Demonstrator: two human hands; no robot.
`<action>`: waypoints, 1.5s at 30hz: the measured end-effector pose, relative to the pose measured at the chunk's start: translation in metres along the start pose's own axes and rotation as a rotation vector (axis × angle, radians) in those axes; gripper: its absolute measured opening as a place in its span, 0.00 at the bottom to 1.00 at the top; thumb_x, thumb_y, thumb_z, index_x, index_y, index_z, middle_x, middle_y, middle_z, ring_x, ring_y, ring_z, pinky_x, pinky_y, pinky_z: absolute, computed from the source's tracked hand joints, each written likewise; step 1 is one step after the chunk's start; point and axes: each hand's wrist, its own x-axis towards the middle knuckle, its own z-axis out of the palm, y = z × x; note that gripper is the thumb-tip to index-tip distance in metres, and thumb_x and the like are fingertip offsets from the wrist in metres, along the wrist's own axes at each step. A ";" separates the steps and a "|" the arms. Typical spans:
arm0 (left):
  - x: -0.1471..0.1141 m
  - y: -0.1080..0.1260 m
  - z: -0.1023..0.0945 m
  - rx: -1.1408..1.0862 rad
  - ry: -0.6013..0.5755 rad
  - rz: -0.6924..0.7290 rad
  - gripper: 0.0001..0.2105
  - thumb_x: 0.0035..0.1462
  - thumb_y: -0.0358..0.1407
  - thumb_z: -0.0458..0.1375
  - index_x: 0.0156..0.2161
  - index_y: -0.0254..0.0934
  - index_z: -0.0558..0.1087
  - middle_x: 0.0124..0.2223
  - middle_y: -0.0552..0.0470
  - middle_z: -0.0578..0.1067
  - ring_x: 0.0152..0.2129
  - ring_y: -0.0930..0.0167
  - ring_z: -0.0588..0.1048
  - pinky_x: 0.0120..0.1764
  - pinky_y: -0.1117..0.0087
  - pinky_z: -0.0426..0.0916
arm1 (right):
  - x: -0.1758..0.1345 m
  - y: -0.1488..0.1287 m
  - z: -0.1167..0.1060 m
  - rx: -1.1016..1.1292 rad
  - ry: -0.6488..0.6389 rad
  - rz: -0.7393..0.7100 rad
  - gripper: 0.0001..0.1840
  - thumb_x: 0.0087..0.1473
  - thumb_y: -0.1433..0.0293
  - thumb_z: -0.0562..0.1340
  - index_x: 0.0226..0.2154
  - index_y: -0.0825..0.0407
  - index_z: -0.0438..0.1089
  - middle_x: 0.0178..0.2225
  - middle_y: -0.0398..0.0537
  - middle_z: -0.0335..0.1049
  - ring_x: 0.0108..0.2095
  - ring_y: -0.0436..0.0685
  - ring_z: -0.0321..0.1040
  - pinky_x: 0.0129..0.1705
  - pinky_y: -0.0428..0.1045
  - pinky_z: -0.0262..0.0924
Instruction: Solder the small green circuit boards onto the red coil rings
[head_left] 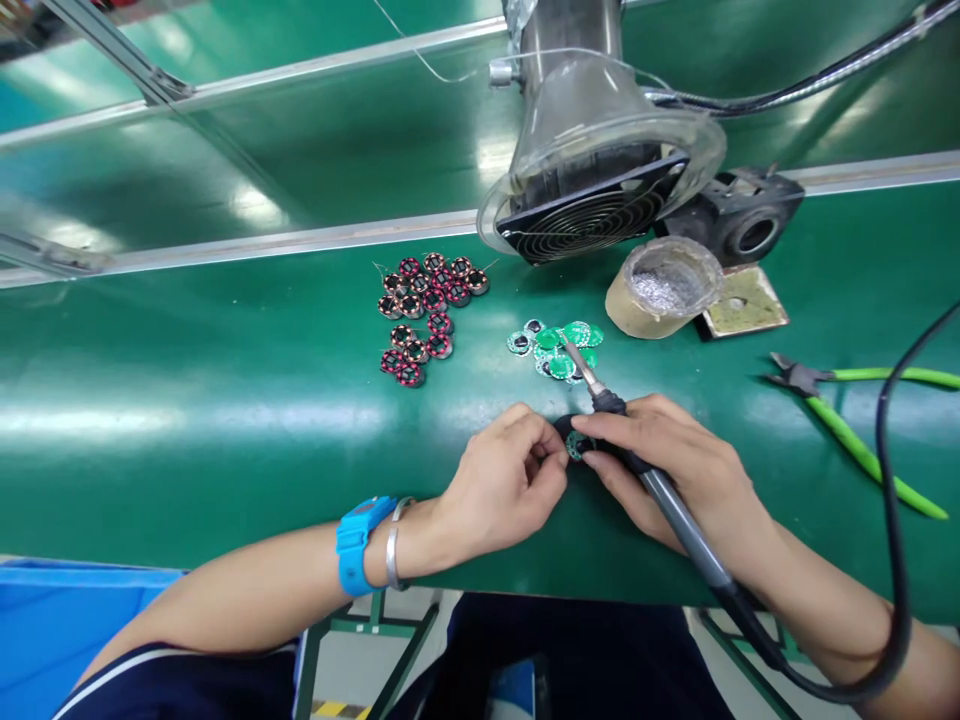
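My right hand (pixel 690 470) is closed on a soldering iron (pixel 679 520), its metal tip pointing away from me over the green discs. The thumb and forefinger of that hand also steady a small round part (pixel 576 445) with a green and white face and dark rim. My left hand (pixel 514 475) is closed in a pinch at the left edge of this part; whatever lies between its fingertips is too small to make out. Beyond the hands lies a loose pile of small round green circuit boards (pixel 561 367). To its left sit several round wound coils (pixel 416 350), coloured red and copper.
A fume extractor hood (pixel 592 215) with a fan grille hangs at the back. Below it stand a tub of silvery bits (pixel 637 315), a sponge tray (pixel 742 300) and a dark iron holder (pixel 757 225). Green-handled cutters (pixel 847 425) lie at right, near the iron's cable (pixel 889 480).
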 end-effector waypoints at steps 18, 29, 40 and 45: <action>-0.002 0.004 0.008 -0.050 0.080 -0.105 0.03 0.50 0.27 0.56 0.28 0.35 0.69 0.28 0.58 0.67 0.19 0.80 0.64 0.23 0.77 0.60 | -0.012 -0.019 -0.023 -0.037 0.210 0.015 0.30 0.52 0.80 0.62 0.57 0.45 0.66 0.36 0.46 0.73 0.32 0.53 0.69 0.33 0.51 0.67; 0.002 0.003 0.009 -0.094 0.097 -0.128 0.03 0.49 0.27 0.57 0.27 0.35 0.69 0.28 0.57 0.67 0.19 0.80 0.64 0.23 0.77 0.60 | -0.028 -0.037 -0.030 -0.044 0.154 -0.003 0.16 0.51 0.77 0.59 0.43 0.51 0.70 0.26 0.44 0.69 0.27 0.54 0.69 0.26 0.51 0.66; 0.002 0.004 0.009 -0.081 0.103 -0.106 0.03 0.50 0.28 0.56 0.27 0.35 0.69 0.28 0.56 0.67 0.20 0.79 0.64 0.24 0.77 0.61 | -0.019 -0.038 -0.027 -0.013 0.097 -0.020 0.14 0.49 0.78 0.59 0.40 0.53 0.70 0.23 0.42 0.67 0.23 0.51 0.67 0.24 0.48 0.64; 0.002 0.002 0.009 -0.072 0.104 -0.096 0.02 0.50 0.27 0.57 0.27 0.35 0.69 0.28 0.56 0.67 0.20 0.79 0.64 0.24 0.76 0.61 | -0.023 -0.036 -0.024 -0.012 0.116 -0.025 0.15 0.48 0.79 0.59 0.41 0.54 0.70 0.23 0.42 0.66 0.23 0.51 0.66 0.24 0.49 0.64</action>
